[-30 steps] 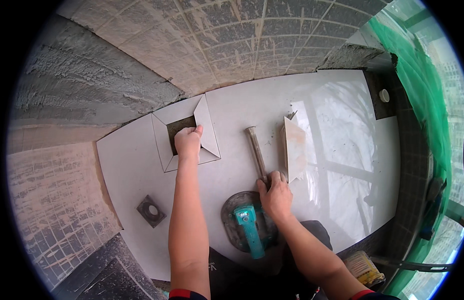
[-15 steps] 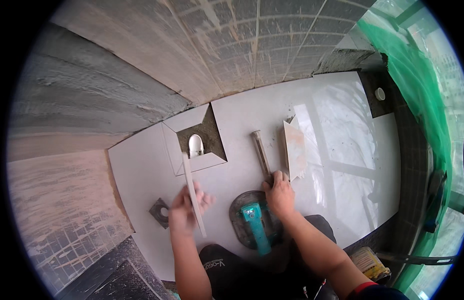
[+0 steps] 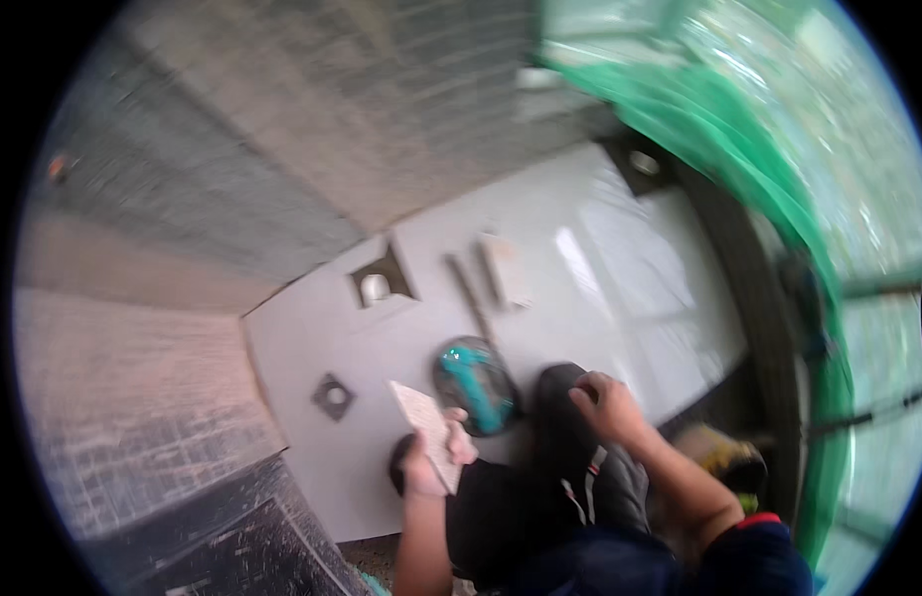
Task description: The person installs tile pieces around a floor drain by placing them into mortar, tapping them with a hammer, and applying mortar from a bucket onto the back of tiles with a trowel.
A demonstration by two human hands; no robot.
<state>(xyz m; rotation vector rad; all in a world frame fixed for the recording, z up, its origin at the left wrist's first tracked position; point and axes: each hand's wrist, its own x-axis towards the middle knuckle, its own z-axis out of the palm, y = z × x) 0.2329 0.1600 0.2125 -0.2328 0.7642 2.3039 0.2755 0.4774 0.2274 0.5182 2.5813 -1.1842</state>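
My left hand (image 3: 439,459) is closed round a light, flat strip of tile (image 3: 427,429), tilted in front of my left leg. My right hand (image 3: 606,405) is raised beside my right knee (image 3: 560,407). Its fingers are bent, with a gap to the thumb and nothing visible between them, though motion blurs it. Between the hands, a teal handheld power tool on a dark oval pad (image 3: 474,385) rests on the pale tiled floor (image 3: 382,477). A long narrow tool (image 3: 469,290) lies just beyond it, its kind blurred.
Several stacked tile pieces (image 3: 506,270) lie right of the long tool. A square opening with a white pipe end (image 3: 376,288) breaks the floor near the wall. A dark square piece with a round hole (image 3: 333,396) lies left. Green netting (image 3: 719,139) hangs along the right.
My right hand has left the long tool and drawn back to my right knee. The left hand has brought the tile strip closer to my body. The whole view has swung and blurred.
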